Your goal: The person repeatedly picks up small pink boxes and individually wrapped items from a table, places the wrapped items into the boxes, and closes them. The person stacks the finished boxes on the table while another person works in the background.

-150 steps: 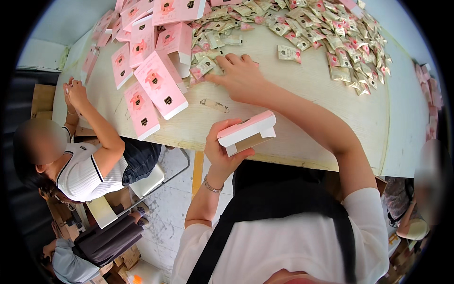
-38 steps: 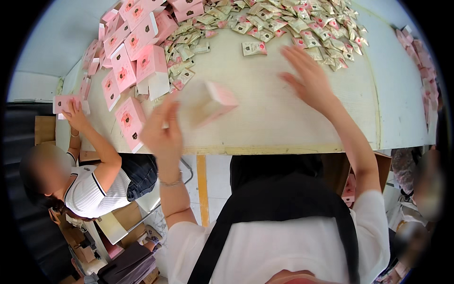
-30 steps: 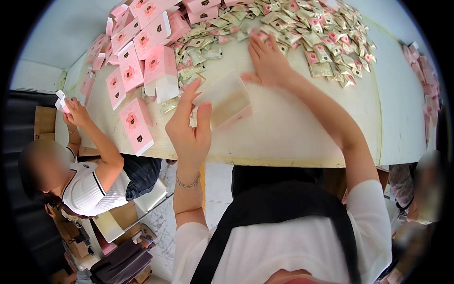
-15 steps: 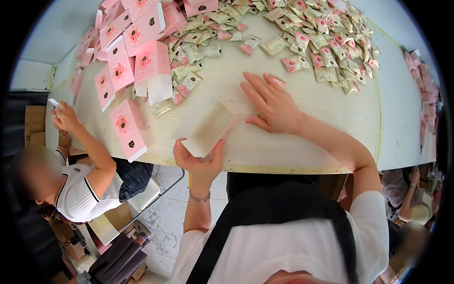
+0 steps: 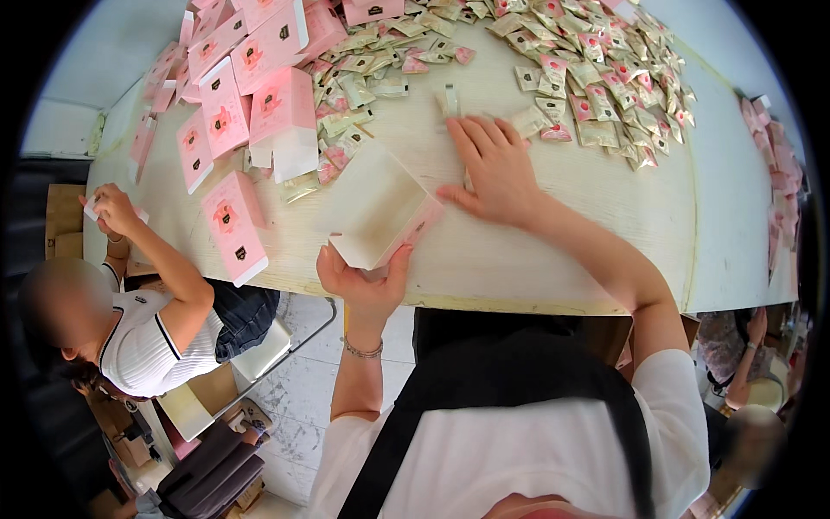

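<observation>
My left hand grips the near end of a pink carton, thumb on one side and fingers on the other. The carton is tilted, its open mouth and pale inside facing up. To its right, my right hand lies low over the table, palm down, fingers spread and slightly bent, the thumb close to the carton's edge. A small gold sachet lies just beyond its fingertips, and another pale sachet lies beside them. Part of a sachet shows under the palm; the rest is hidden.
A big heap of gold and pink sachets covers the far right of the table. More sachets lie at the back middle. Pink cartons are piled at the left, with one lone carton nearer. A co-worker sits at the left.
My right hand has moved slightly left, closer to the carton, and the sachets around its fingertips have shifted. My left hand has tilted the carton, so more of its printed side shows.
</observation>
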Available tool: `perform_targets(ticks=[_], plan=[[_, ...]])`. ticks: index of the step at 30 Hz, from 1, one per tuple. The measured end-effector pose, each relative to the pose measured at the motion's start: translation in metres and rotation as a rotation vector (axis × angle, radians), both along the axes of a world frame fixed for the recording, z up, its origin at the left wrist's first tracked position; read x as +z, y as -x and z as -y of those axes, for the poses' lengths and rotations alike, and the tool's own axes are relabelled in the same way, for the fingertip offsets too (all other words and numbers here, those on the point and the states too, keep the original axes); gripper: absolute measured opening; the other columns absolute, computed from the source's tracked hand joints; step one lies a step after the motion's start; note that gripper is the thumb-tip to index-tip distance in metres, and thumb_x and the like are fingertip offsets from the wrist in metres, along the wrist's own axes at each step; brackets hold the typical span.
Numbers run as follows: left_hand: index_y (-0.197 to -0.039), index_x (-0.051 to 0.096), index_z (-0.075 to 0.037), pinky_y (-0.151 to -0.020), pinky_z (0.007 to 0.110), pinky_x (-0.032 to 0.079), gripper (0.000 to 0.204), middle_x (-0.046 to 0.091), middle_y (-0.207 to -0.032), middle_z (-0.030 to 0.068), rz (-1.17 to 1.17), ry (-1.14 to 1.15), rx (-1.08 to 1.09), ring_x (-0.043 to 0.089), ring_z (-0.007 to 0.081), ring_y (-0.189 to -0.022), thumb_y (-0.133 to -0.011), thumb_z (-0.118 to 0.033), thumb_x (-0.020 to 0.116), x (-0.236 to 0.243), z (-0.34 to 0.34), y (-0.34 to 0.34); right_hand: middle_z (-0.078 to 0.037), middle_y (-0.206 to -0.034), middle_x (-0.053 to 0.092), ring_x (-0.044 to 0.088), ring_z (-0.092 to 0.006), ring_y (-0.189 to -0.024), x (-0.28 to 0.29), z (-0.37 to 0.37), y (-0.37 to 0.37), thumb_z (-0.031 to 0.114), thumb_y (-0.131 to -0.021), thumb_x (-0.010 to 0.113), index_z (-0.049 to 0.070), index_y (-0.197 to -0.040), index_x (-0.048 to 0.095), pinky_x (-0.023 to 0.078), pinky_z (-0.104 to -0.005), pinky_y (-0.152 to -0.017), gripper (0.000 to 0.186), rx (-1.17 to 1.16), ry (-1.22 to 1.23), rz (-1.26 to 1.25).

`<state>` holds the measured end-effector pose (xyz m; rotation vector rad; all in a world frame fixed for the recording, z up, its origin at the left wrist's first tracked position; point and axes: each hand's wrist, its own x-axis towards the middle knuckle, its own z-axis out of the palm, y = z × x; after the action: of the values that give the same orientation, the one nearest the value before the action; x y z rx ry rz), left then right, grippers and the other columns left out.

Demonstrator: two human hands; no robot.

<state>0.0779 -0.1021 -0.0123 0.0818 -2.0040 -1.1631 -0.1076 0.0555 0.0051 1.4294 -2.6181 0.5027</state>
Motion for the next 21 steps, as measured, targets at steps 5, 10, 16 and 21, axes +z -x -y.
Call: perform_targets(ticks=[5, 10, 16, 21], plan=[[-0.119, 0.042, -0.001, -0.078, 0.034, 0.049, 0.060, 0.050, -0.112, 0.0201, -0.009, 0.109, 0.036, 0.057, 0.0269, -0.104, -0.073, -0.004, 0.079, -0.004, 0.006, -0.003, -0.015, -0.141, 0.044, 0.036, -0.0339, -0.134, 0.011, 0.003, 0.002, 0.060, -0.079, 0.062, 0.009, -0.139, 0.044, 0.025, -0.0582, -0.106, 0.081, -0.013, 0.060, -0.211], [-0.127, 0.032, -0.004, -0.084, 0.035, 0.052, 0.073, 0.047, -0.117, 0.0201, -0.094, 0.029, 0.137, 0.057, 0.0260, -0.106, -0.072, 0.002, 0.079, 0.010, 0.010, -0.009, -0.011, -0.145, 0.042, 0.031, -0.0343, -0.139, -0.003, -0.001, -0.006, 0.061, -0.081, 0.060, 0.016, -0.137, 0.047, 0.021, -0.0660, -0.104, 0.073, 0.133, -0.001, -0.029], [-0.133, 0.023, -0.008, -0.095, 0.036, 0.050, 0.084, 0.039, -0.130, 0.0178, 0.043, 0.117, 0.059, 0.054, 0.0249, -0.114, -0.072, 0.002, 0.080, 0.003, 0.007, -0.023, -0.009, -0.127, 0.053, 0.046, -0.0314, -0.121, 0.017, -0.041, -0.024, 0.054, -0.077, 0.067, 0.020, -0.122, 0.056, 0.038, -0.0571, -0.093, 0.057, 0.105, 0.018, -0.219], [-0.126, 0.026, -0.009, -0.092, 0.036, 0.051, 0.082, 0.040, -0.126, 0.0162, 0.072, 0.139, -0.004, 0.054, 0.0235, -0.112, -0.069, 0.000, 0.085, 0.004, -0.017, -0.007, -0.006, -0.093, 0.055, 0.054, -0.0242, -0.090, -0.006, -0.067, -0.023, 0.036, -0.080, 0.070, 0.016, -0.087, 0.059, 0.045, -0.0412, -0.067, 0.024, 0.048, 0.024, -0.116]])
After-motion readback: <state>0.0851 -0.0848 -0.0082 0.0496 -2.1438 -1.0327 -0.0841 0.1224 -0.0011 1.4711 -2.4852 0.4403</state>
